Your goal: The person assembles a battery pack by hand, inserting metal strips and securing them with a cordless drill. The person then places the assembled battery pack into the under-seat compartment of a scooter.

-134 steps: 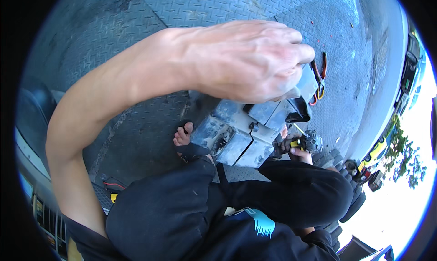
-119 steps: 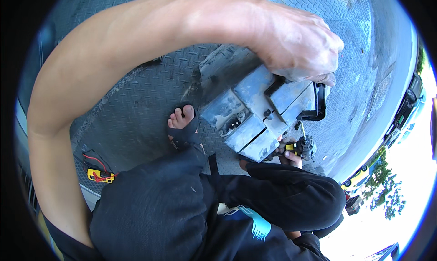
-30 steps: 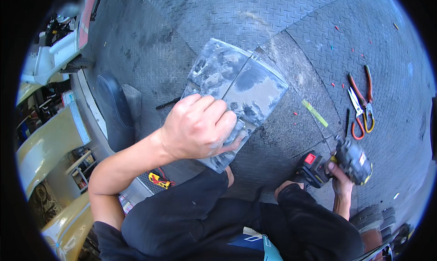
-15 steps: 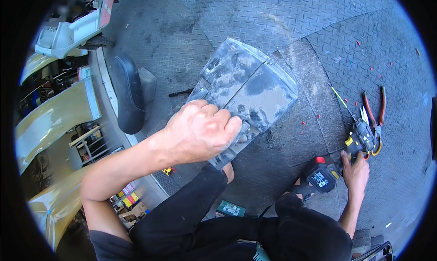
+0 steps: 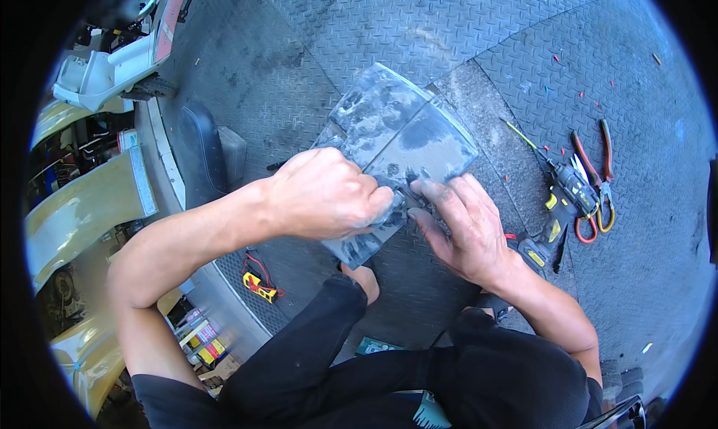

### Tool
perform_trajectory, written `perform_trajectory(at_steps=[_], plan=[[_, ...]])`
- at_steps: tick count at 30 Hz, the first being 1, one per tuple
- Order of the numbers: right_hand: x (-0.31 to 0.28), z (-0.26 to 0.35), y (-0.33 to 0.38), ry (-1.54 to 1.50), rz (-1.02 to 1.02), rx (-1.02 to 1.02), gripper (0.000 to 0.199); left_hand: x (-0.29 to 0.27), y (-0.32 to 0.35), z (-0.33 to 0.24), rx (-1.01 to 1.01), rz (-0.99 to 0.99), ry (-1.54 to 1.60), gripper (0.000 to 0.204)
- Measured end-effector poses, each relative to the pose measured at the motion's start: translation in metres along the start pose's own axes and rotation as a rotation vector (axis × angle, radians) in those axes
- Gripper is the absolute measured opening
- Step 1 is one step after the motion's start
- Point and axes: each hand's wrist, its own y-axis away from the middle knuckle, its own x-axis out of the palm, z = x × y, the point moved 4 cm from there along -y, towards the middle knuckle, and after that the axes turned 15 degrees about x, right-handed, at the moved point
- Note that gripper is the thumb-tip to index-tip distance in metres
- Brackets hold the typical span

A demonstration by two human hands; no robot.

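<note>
A dusty dark-grey plastic case (image 5: 426, 141) with a seam across its top lies tilted in front of me, above the metal floor. My left hand (image 5: 333, 193) is closed in a fist at its near left part, gripping it; what lies under the fingers is hidden. On the other side of the same near part, my right hand (image 5: 467, 227) has thumb and forefinger bent round a small dark piece of the case. A cordless drill (image 5: 572, 193) with a long bit rests on the floor to the right, beyond this hand.
Beside the drill lie red-handled pliers (image 5: 607, 160) and scissors (image 5: 587, 231). Small red bits dot the floor plates (image 5: 636, 115). At left are a black padded seat (image 5: 202, 145), curved translucent panels (image 5: 93, 201) and a yellow meter (image 5: 259, 285) with red leads. A green box (image 5: 376, 345) sits between my legs.
My right hand has let go of the drill, now lying on the floor, and moved left onto the case. My left hand keeps its grip. The view has shifted slightly.
</note>
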Motion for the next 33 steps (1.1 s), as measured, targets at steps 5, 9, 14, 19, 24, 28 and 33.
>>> perform_trajectory(at_steps=[5, 9, 14, 19, 24, 28, 33], plan=[[0.006, -0.005, 0.007, -0.004, -0.013, 0.040, 0.044, -0.014, -0.017, 0.005, -0.106, 0.217, 0.089, 0.023], [0.011, -0.007, 0.009, 0.033, -0.048, 0.023, 0.043, -0.028, -0.029, 0.010, -0.085, 0.335, 0.084, 0.029], [0.011, -0.004, 0.008, 0.086, -0.086, 0.013, 0.042, -0.039, -0.035, 0.027, -0.036, 0.235, 0.055, 0.052], [0.010, 0.009, 0.007, 0.163, -0.086, 0.036, 0.044, -0.047, -0.014, 0.046, -0.077, -0.124, 0.277, 0.048], [0.011, 0.022, -0.003, 0.107, -0.111, 0.081, 0.044, -0.041, -0.013, 0.048, 0.018, -0.387, 0.561, 0.038], [0.009, 0.018, -0.016, -0.051, 0.030, 0.252, 0.040, -0.040, -0.015, 0.044, -0.087, -0.181, 0.442, 0.035], [0.008, 0.023, -0.038, 0.088, 0.177, 0.268, 0.039, -0.041, -0.013, 0.044, -0.355, -0.208, 0.482, 0.052]])
